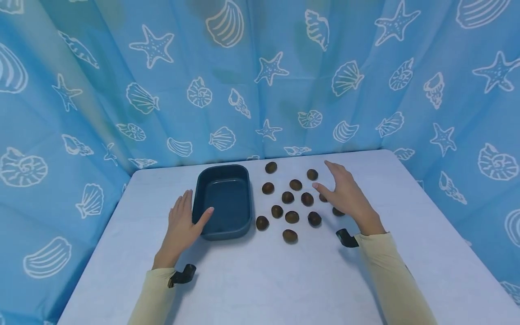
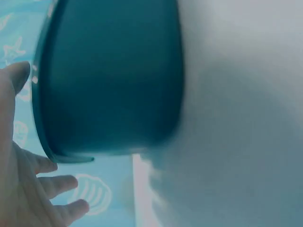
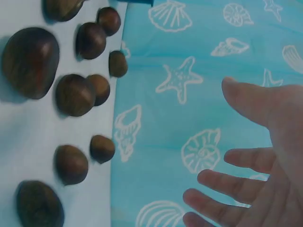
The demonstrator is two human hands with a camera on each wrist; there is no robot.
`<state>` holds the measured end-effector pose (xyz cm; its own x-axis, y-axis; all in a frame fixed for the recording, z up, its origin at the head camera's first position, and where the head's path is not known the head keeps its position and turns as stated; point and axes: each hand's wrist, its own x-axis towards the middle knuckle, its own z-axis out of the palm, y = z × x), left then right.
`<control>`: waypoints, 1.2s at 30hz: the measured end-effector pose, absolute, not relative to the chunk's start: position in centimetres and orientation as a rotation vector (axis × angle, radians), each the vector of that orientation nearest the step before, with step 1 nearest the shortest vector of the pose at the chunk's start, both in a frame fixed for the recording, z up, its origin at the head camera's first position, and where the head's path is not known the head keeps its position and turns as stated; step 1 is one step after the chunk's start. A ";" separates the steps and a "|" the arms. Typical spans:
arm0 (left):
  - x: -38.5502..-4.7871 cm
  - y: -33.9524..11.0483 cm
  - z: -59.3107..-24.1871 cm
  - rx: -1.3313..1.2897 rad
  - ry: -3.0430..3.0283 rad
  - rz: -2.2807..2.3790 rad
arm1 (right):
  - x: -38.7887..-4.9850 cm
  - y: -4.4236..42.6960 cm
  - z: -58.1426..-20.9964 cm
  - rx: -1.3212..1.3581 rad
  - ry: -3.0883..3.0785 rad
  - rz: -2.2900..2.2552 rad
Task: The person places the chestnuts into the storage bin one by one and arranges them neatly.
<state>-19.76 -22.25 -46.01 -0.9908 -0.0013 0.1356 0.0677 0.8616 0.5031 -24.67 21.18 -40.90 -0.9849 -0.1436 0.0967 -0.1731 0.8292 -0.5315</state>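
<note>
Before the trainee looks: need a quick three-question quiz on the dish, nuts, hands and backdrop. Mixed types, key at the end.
1. Match each hand to what it is nearer: the dish or the brown nuts.
2. True or false: the nuts lie on the table, outside the dish.
3. Fill in: the blue curtain is printed with shells and ____.

Key:
1. Left hand, dish; right hand, nuts.
2. True.
3. Starfish.

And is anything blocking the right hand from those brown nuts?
Nothing visible: the right hand hovers near the right side of the scattered brown nuts, with no other object between.
</note>
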 end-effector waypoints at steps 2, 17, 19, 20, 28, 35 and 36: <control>-19.5 -22.7 -46.4 -0.040 -2.937 -0.853 | -24.7 21.6 -41.3 0.221 -2.951 0.893; -19.5 -23.8 -47.7 -0.160 -3.035 -1.228 | -25.9 23.8 -45.1 0.109 -2.940 1.048; -19.8 -23.9 -47.5 -0.160 -3.075 -1.268 | -26.0 24.1 -45.5 0.110 -2.929 1.065; -20.0 -23.9 -47.4 -0.166 -3.088 -1.285 | -26.0 24.2 -45.7 0.113 -2.923 1.075; -20.8 -24.0 -47.8 -0.175 -3.084 -1.266 | -26.5 24.7 -47.4 0.107 -2.908 1.222; -21.3 -23.3 -47.9 -0.165 -3.037 -1.288 | -27.2 25.1 -48.2 0.044 -2.932 1.255; -21.4 -23.3 -47.8 -0.163 -3.035 -1.290 | -27.3 25.2 -48.3 0.035 -2.938 1.248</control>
